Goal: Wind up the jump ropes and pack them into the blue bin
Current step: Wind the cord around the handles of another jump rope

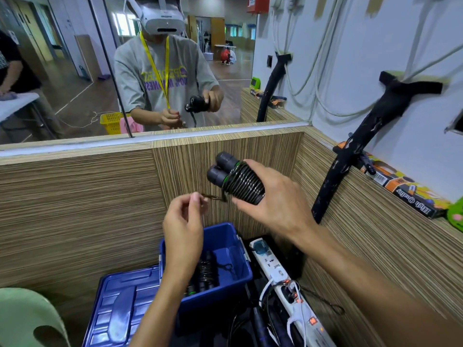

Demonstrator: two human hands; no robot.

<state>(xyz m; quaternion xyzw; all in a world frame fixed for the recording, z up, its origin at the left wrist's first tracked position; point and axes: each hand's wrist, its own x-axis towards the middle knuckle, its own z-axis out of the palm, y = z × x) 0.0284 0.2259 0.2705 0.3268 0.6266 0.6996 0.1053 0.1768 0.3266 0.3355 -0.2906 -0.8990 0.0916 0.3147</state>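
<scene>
My right hand [273, 204] grips a jump rope [235, 177] whose two black handles lie side by side with dark cord coiled tightly round them. My left hand [184, 221] pinches the loose end of that cord [213, 197] just left of the bundle. Both hands hover above the open blue bin [235, 249] on the floor. Inside the bin lies another wound jump rope [205, 272], partly hidden by my left forearm.
The bin's blue lid [125, 304] lies flat to its left. A white power strip [283, 276] with cables runs right of the bin. Wood-panelled walls enclose the corner, a mirror above them. A pale green chair [27, 319] is at bottom left.
</scene>
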